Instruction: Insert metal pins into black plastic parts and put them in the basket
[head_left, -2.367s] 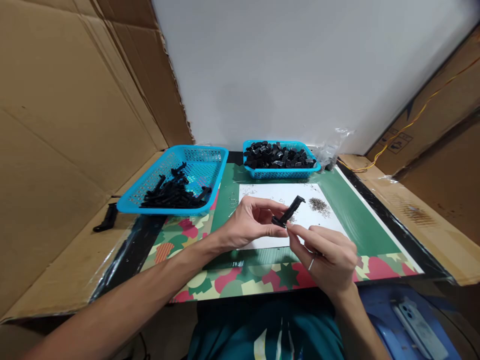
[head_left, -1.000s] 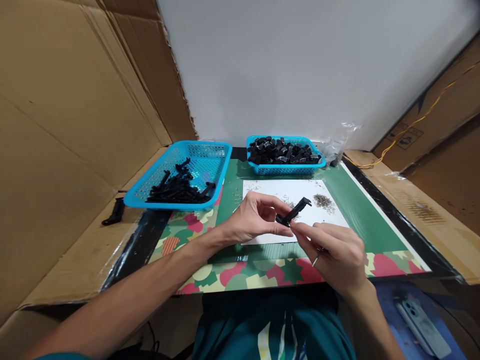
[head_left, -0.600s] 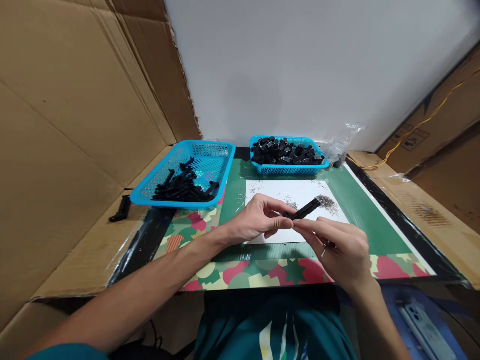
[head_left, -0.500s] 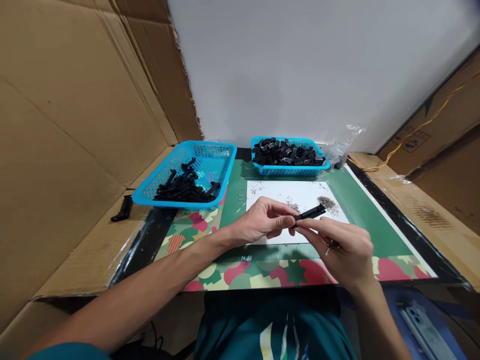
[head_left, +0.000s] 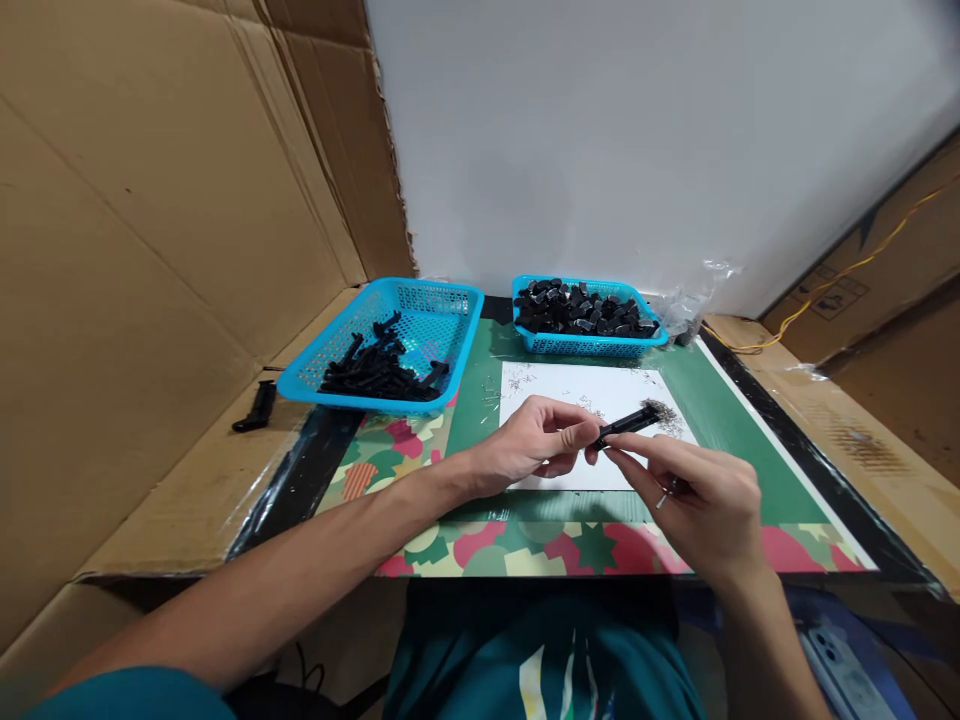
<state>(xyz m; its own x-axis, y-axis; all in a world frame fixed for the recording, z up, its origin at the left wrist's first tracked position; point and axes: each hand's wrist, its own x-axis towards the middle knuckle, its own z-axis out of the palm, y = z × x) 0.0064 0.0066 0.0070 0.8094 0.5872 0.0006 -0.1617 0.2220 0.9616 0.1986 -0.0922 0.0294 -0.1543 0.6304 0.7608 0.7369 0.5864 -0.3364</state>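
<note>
A long narrow black plastic part is pinched between the thumb and fingers of my left hand, slanting up to the right over a white sheet. My right hand is closed, its thumb and index fingertips pressed together against the near side of that part. Whatever tiny piece may sit between those tips is too small to make out. Something thin and silvery shows at the curled fingers of the right hand. Beyond the part's far end lies a pile of tiny metal pins, partly covered by it.
A blue basket with black long parts stands at the left. Another blue basket, full of black pieces, is at the back beside a clear plastic bag. One black part lies on cardboard at far left. Loose pins are scattered on the sheet.
The view has shifted slightly, moving everything a little to the right. Both hands stay together at the black part, with the right fingertips still against it.
</note>
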